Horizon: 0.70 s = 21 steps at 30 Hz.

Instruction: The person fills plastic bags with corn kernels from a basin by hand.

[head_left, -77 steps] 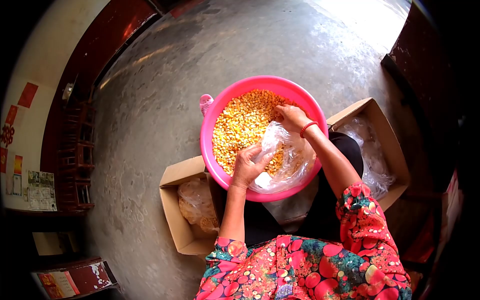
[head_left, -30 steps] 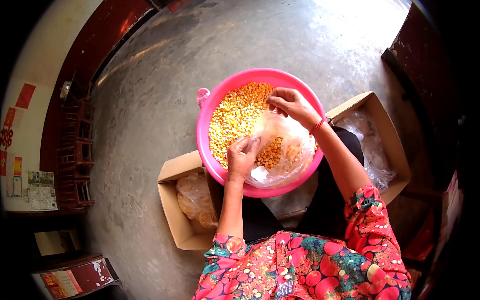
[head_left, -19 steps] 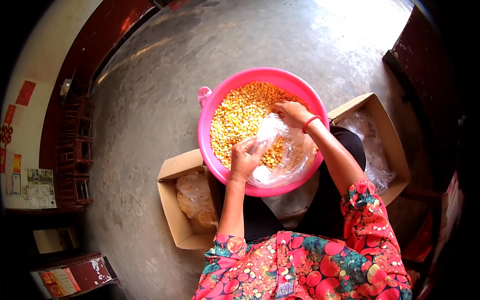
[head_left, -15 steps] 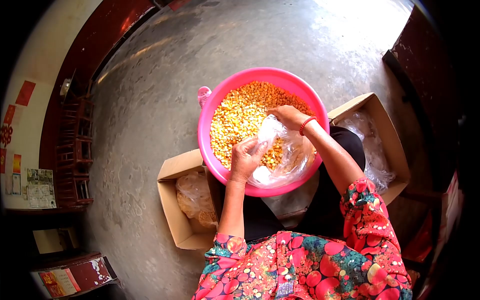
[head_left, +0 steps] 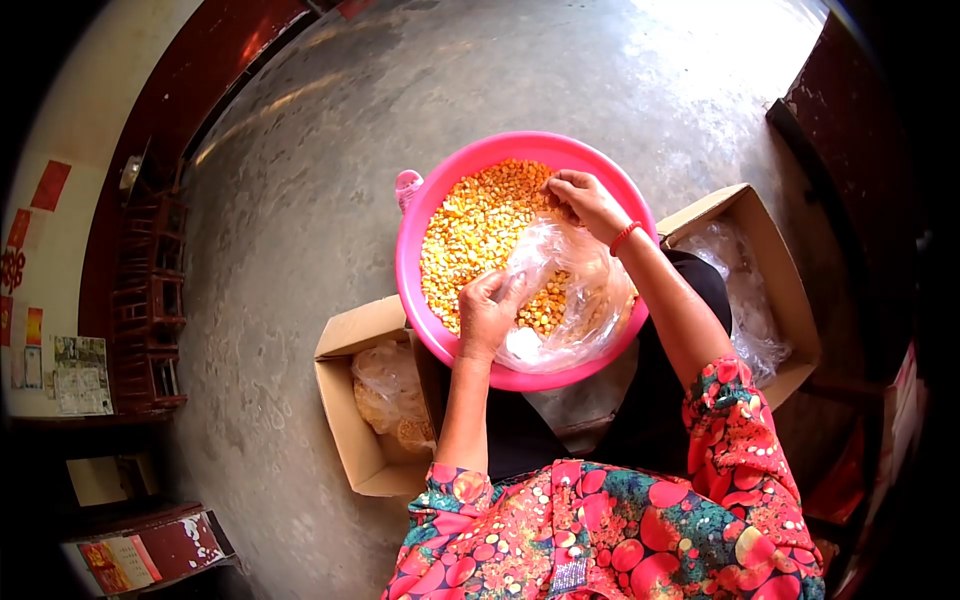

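Observation:
A round pink basin [head_left: 408, 270] full of yellow-orange corn kernels [head_left: 470, 225] is in front of me. A clear plastic bag [head_left: 590, 330] lies over the near right part of the corn, its mouth spread. My left hand [head_left: 487, 315] pinches the bag's left edge between thumb and fingers. Over the corn at the bag's far side is my right hand [head_left: 588, 203], with a red bracelet [head_left: 625, 237] on its wrist. Its fingers are bent and drawn together; whatever they hold is hidden.
A cardboard box [head_left: 345, 400] at left holds a bag of yellow contents [head_left: 388, 395]. Another cardboard box [head_left: 795, 330] at right contains clear plastic bags [head_left: 740, 290]. Wooden stools [head_left: 150, 290] line the left wall. A pink object [head_left: 408, 188] sits beside the basin on the concrete floor [head_left: 300, 200].
My right hand has moved away from the bag's edge, up and slightly right over the corn. The bag mouth has spread wider. My left hand keeps its pinch on the bag.

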Each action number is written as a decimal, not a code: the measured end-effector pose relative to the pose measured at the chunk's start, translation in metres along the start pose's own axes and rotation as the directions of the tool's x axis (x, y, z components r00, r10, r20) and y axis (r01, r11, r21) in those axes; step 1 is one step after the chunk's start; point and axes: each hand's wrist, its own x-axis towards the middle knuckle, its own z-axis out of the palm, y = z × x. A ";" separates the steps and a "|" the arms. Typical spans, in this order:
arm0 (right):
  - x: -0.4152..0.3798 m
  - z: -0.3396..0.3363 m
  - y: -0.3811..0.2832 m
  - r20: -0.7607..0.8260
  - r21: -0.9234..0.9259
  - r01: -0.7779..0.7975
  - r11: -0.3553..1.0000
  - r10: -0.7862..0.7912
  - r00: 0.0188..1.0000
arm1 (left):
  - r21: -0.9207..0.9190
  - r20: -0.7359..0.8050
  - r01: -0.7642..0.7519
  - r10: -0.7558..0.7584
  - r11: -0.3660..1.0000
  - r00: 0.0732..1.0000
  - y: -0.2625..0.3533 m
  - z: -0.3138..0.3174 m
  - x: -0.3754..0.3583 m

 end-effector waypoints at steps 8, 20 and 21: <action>-0.039 0.021 -0.023 0.418 0.274 -0.049 0.961 -0.073 0.906 | -0.028 -0.061 0.089 -0.090 0.996 0.994 -0.008 0.000 0.003; -0.057 0.030 -0.035 0.773 0.033 0.137 0.990 -0.112 0.624 | 0.025 -0.102 -0.014 0.016 1.000 0.995 -0.015 0.002 0.003; -0.057 0.029 -0.037 0.764 0.061 0.136 0.989 -0.134 0.631 | 0.028 -0.078 0.012 -0.010 1.000 0.997 -0.016 0.000 0.003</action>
